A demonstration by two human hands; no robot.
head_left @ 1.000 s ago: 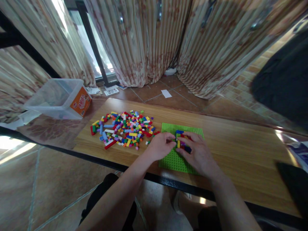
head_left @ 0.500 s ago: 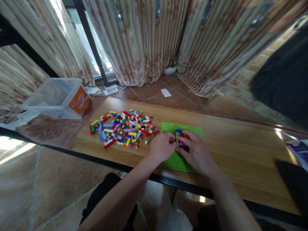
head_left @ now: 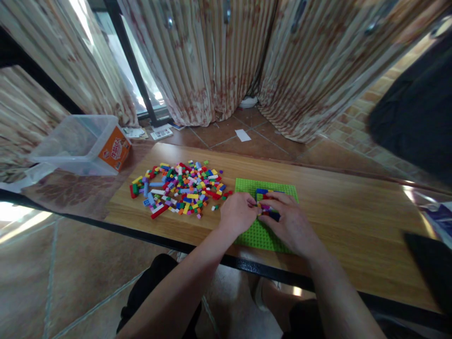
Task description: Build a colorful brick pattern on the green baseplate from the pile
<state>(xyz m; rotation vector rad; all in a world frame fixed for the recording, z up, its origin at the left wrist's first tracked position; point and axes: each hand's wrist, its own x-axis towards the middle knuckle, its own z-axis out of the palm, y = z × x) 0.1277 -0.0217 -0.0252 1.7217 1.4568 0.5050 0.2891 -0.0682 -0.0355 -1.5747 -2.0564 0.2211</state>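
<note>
A green studded baseplate lies on the wooden table. On it stands a small build of coloured bricks, partly hidden by my fingers. My left hand is curled with its fingertips pinched against the left side of the build. My right hand rests on the plate, with its fingers wrapped over the right side of the build. Whether either hand holds a loose brick is hidden.
A spread of several loose coloured bricks lies left of the plate. A clear plastic tub with an orange label stands at the far left. Curtains hang behind. Dark objects sit at the right.
Both hands stay on the brick build; the fingers have shifted slightly closer together over it. The view has drifted a little.
</note>
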